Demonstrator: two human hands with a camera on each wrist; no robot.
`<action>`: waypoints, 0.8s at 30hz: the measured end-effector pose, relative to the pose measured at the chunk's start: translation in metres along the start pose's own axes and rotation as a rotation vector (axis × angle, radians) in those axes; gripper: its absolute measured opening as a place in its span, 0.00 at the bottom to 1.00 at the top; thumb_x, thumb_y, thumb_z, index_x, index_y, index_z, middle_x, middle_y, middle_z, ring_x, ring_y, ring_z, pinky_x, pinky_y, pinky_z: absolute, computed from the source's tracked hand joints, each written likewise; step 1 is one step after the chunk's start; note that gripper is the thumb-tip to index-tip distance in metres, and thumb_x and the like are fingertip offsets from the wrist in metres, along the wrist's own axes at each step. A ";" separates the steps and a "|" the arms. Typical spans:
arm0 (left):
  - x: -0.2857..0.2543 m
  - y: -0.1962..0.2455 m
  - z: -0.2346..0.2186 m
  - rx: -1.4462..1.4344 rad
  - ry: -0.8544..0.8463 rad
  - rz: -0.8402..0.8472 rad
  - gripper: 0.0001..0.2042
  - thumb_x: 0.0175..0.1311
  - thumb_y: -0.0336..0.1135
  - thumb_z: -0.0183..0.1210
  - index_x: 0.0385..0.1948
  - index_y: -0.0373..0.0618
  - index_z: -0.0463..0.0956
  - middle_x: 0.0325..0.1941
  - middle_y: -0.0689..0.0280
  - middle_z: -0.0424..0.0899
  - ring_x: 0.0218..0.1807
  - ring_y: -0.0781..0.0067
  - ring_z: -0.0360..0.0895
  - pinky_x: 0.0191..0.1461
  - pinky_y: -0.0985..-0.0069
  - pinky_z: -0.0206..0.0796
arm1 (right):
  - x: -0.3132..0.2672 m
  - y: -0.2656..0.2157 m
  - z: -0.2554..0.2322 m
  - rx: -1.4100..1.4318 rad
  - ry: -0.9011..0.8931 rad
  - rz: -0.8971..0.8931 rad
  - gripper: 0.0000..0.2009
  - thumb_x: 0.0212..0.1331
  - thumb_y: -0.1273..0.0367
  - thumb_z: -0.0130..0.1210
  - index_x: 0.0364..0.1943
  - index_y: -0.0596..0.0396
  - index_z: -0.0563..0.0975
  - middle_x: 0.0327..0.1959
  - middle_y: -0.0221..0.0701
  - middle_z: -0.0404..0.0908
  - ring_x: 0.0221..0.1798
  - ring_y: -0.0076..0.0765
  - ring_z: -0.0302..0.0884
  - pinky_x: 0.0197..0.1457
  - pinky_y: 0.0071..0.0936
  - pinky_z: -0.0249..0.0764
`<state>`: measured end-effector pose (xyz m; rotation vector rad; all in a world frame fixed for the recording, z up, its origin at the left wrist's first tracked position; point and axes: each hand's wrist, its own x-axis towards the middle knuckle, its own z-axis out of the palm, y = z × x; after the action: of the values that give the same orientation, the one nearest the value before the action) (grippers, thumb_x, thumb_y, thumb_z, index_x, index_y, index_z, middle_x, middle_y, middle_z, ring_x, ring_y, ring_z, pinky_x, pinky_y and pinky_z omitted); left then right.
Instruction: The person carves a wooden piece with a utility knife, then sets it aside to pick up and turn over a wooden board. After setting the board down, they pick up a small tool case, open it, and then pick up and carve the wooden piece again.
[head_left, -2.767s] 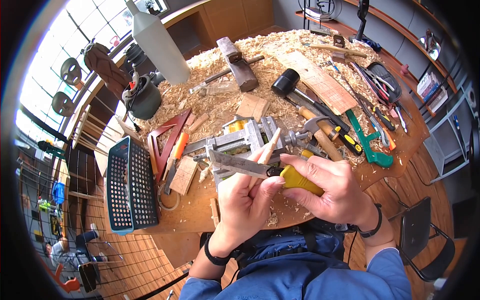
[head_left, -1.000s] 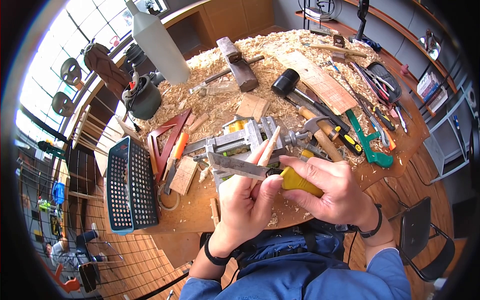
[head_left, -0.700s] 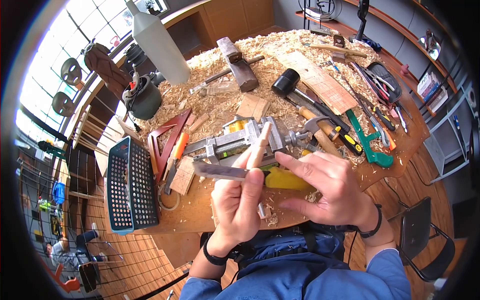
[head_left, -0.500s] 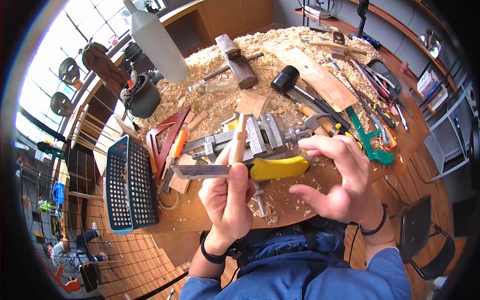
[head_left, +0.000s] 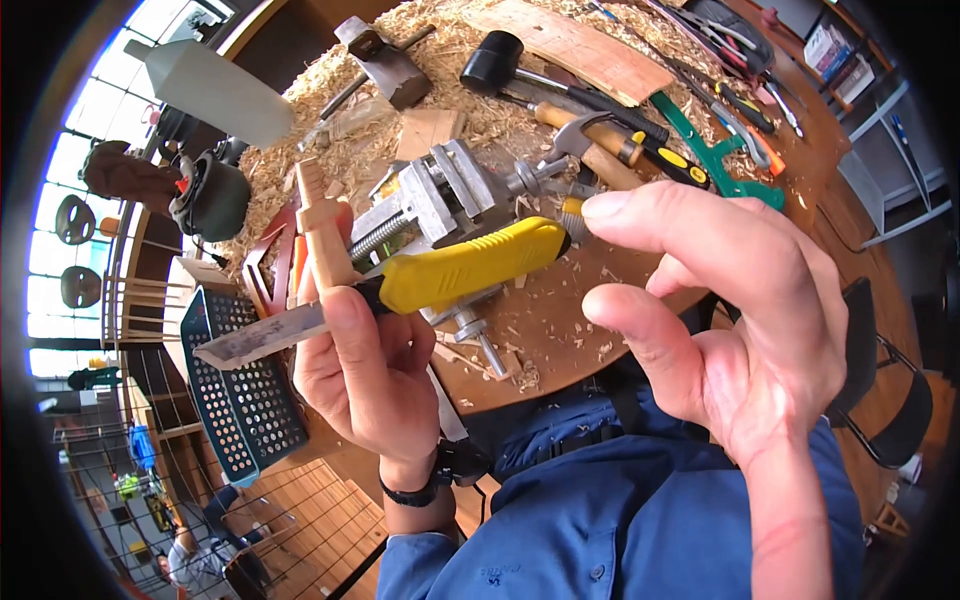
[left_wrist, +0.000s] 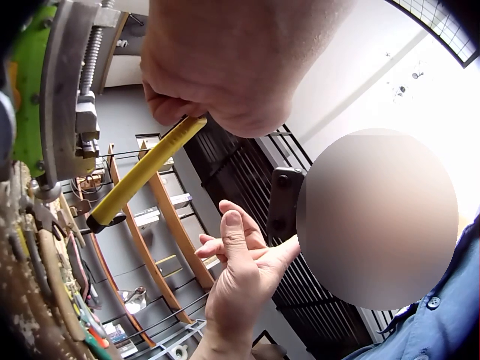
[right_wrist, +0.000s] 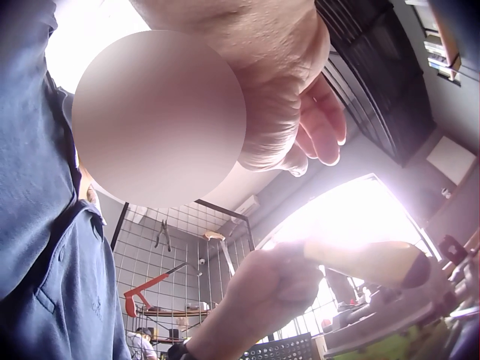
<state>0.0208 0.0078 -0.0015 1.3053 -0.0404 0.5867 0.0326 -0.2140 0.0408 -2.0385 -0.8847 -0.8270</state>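
Note:
My left hand (head_left: 365,385) pinches a yellow-handled knife (head_left: 475,262) together with a carved wooden stick (head_left: 322,235), its thumb lying over both. The knife's grey blade points left, its handle right. The stick stands nearly upright, with a stepped, narrowed upper end. To the right of the handle's end, my right hand (head_left: 740,310) is raised with fingers loosely bent and apart, holding nothing. The left wrist view shows the knife handle (left_wrist: 142,176) jutting from under the left hand (left_wrist: 225,60). In the right wrist view, the right hand's fingers (right_wrist: 322,124) hang relaxed.
Behind the hands, a metal vise (head_left: 455,195) sits on the shaving-strewn bench (head_left: 560,345). A black mallet (head_left: 490,62), a claw hammer (head_left: 580,135) and a green-handled saw (head_left: 715,155) lie farther back. A perforated basket (head_left: 245,400) stands left; a large bottle (head_left: 215,90) stands at the back left.
My right hand has let go of the knife and moved away. My left hand has taken the knife alongside the stick and risen leftward. The head view has turned and shifted.

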 end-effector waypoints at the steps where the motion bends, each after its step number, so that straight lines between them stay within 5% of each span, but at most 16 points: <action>1: 0.001 0.001 0.001 0.003 -0.004 -0.003 0.25 0.81 0.41 0.51 0.69 0.28 0.67 0.68 0.46 0.77 0.18 0.95 0.55 0.17 0.89 0.48 | 0.000 -0.001 0.000 0.009 0.005 0.005 0.24 0.54 0.76 0.73 0.54 0.63 0.76 0.45 0.39 0.88 0.32 0.33 0.84 0.30 0.21 0.81; 13: 0.001 0.005 0.001 0.068 0.029 -0.011 0.27 0.81 0.43 0.49 0.71 0.29 0.64 0.69 0.43 0.75 0.16 0.95 0.58 0.16 0.90 0.50 | -0.003 -0.008 0.000 0.086 -0.009 0.012 0.20 0.52 0.73 0.74 0.49 0.63 0.80 0.41 0.38 0.89 0.27 0.30 0.80 0.31 0.21 0.78; 16: 0.001 0.005 0.002 0.048 0.033 -0.006 0.27 0.81 0.43 0.49 0.71 0.29 0.64 0.69 0.43 0.75 0.17 0.95 0.59 0.16 0.90 0.49 | -0.007 -0.007 0.006 0.233 0.138 -0.021 0.20 0.52 0.73 0.74 0.49 0.61 0.80 0.40 0.37 0.89 0.28 0.30 0.80 0.31 0.22 0.78; 18: 0.001 0.003 0.003 -0.001 0.083 0.013 0.27 0.81 0.43 0.49 0.71 0.29 0.63 0.69 0.43 0.75 0.16 0.95 0.60 0.16 0.91 0.49 | 0.000 -0.022 -0.004 0.028 -0.034 0.056 0.19 0.51 0.74 0.74 0.47 0.60 0.80 0.41 0.36 0.88 0.28 0.31 0.79 0.31 0.22 0.77; 21: 0.002 0.003 0.002 0.005 0.061 0.005 0.27 0.81 0.43 0.49 0.71 0.28 0.63 0.69 0.42 0.74 0.16 0.95 0.60 0.16 0.91 0.49 | -0.011 -0.009 0.005 0.089 0.083 -0.027 0.19 0.50 0.76 0.73 0.47 0.59 0.80 0.41 0.35 0.88 0.27 0.32 0.78 0.29 0.22 0.76; 24: 0.002 0.004 -0.001 0.026 0.022 -0.001 0.27 0.81 0.43 0.49 0.71 0.28 0.63 0.70 0.41 0.74 0.16 0.95 0.59 0.16 0.90 0.49 | -0.006 -0.016 -0.002 -0.048 -0.004 -0.092 0.21 0.48 0.79 0.73 0.48 0.60 0.80 0.41 0.35 0.87 0.27 0.32 0.77 0.27 0.21 0.74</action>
<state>0.0208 0.0098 0.0024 1.3241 -0.0133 0.6024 0.0164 -0.2099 0.0435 -2.0546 -0.9755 -0.9022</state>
